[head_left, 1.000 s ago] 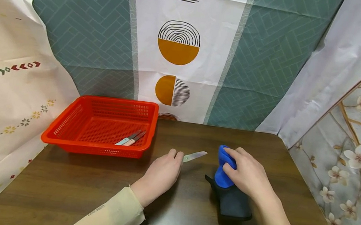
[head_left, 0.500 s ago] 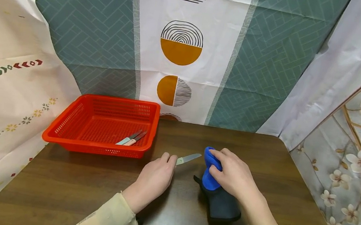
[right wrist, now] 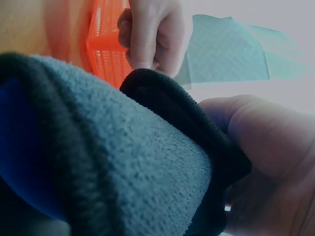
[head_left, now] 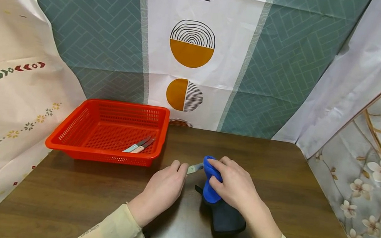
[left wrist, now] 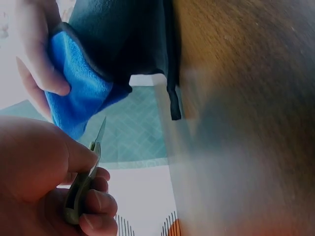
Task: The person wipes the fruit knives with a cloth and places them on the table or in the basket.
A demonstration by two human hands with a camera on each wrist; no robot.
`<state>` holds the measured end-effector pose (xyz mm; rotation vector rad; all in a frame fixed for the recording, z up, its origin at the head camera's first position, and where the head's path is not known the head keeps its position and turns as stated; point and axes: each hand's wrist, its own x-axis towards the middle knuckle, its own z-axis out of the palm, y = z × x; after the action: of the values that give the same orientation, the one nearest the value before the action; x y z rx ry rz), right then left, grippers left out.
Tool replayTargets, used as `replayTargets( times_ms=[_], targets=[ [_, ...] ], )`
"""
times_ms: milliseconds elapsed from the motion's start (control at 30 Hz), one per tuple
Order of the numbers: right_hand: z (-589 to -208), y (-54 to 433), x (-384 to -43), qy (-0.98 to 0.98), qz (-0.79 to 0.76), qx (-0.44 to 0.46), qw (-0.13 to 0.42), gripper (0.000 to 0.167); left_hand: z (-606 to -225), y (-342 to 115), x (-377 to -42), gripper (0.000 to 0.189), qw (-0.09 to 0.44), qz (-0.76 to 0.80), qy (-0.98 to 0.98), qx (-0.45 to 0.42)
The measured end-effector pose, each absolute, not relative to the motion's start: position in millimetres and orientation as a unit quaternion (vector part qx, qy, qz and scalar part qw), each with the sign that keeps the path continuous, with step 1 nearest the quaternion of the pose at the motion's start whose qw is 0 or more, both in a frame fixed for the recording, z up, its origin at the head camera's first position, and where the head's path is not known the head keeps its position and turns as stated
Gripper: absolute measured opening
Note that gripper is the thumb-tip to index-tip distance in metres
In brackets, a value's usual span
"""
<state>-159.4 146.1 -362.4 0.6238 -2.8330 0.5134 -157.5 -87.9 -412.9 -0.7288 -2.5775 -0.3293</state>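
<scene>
My left hand grips the pale green handle of a folding knife, whose blade points right. My right hand pinches a black cloth with a blue plush side, thumb on the blue. In the head view the blue fold covers the blade's tip. From the left wrist, the blade stands close beside the blue plush; whether they touch I cannot tell. A narrow black strap hangs from the cloth. The right wrist view is filled by the cloth's fuzzy face and black edging.
A red plastic basket stands at the back left of the brown wooden table. Two more knives, one light blue and one pinkish, lie inside it. Patterned cloths hang behind and at both sides.
My right hand has carried the cloth leftward to the knife, and the blue fold now hides part of the blade. My left hand shifted slightly left, then stayed nearly still.
</scene>
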Motion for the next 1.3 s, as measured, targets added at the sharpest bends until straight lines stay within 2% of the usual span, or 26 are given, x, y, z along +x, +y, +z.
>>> replayTargets(
  times_ms=[267, 667, 1300],
  targets=[
    [-368.2, 135.6, -157.8, -0.952, 0.162, 0.237, 0.101, 0.050, -410.8, -84.9, -154.3, 0.020, 0.227, -0.112, -0.929, -0.269],
    [-371.2, 133.7, -157.9, -0.954, 0.145, 0.242, 0.099, 0.049, -406.5, -84.3, -152.5, 0.021, 0.208, -0.116, -0.931, -0.276],
    [-367.6, 153.8, -166.9, -0.960, 0.158, 0.205, 0.107, 0.049, -404.1, -85.2, -150.8, 0.021, 0.244, -0.121, -0.923, -0.270]
  ],
)
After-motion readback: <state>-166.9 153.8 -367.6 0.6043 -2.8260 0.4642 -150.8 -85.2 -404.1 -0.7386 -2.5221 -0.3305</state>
